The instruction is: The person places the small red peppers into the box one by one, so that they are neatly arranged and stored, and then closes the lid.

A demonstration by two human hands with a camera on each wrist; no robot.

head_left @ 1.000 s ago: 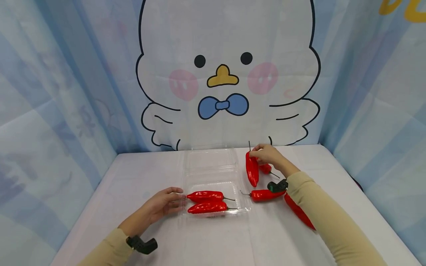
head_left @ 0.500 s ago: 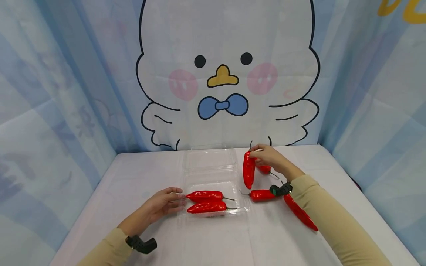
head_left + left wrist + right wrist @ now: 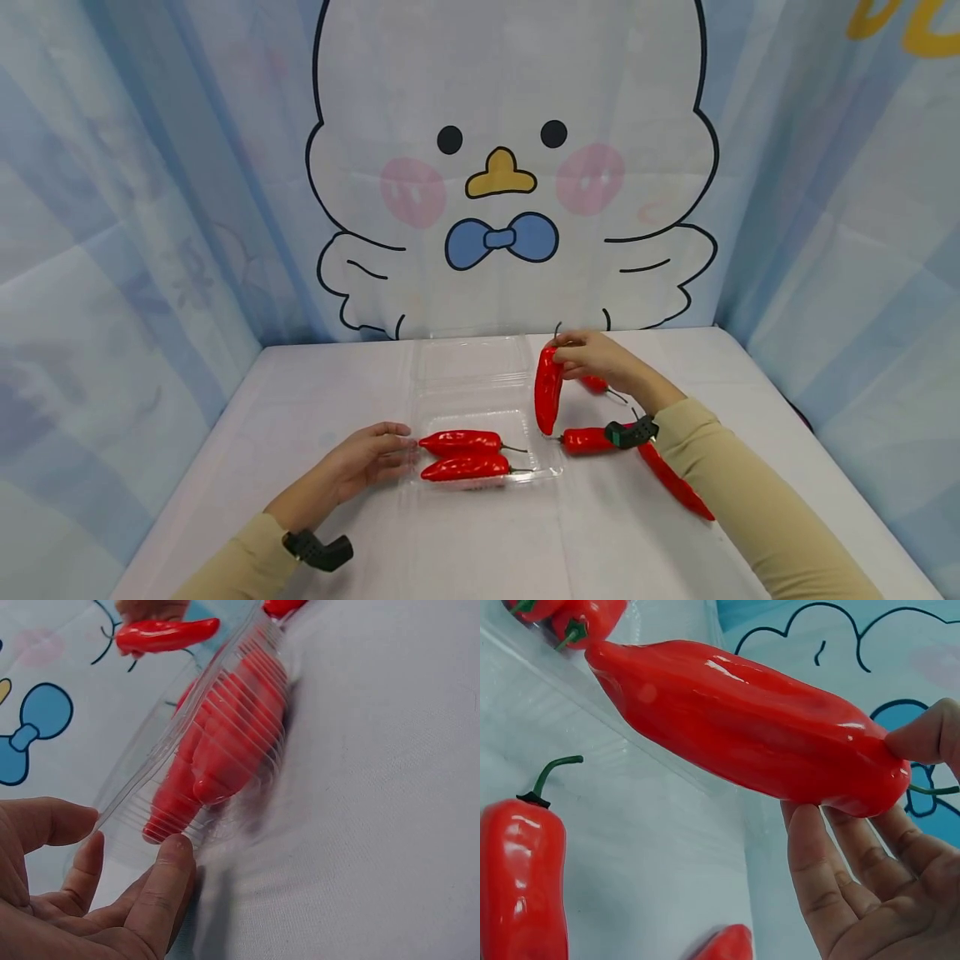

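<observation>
Between the thumb and fingers of my right hand [image 3: 592, 357], a red chili pepper [image 3: 548, 390] is pinched near its stem end. It hangs tip down beside the right edge of a clear plastic clamshell box [image 3: 525, 417]; the right wrist view shows the pepper [image 3: 742, 724] whole. Two more red peppers [image 3: 465, 468] lie side by side in the box's near half. My left hand [image 3: 371, 462] rests at the box's left end with fingers loosely spread. In the left wrist view, its fingertips [image 3: 176, 851] touch the ribbed wall and its thumb meets the rim.
Right of the box lie a red pepper [image 3: 587, 441] with its stem toward the box, another [image 3: 678, 483] partly under the right sleeve, and a third [image 3: 596, 384] behind the right hand. The box's lid [image 3: 476, 358] lies folded back toward the printed curtain [image 3: 502, 292].
My right hand has moved left and slightly toward me with the hanging pepper, from above the loose peppers to the box's right edge. My left hand stays where it was.
</observation>
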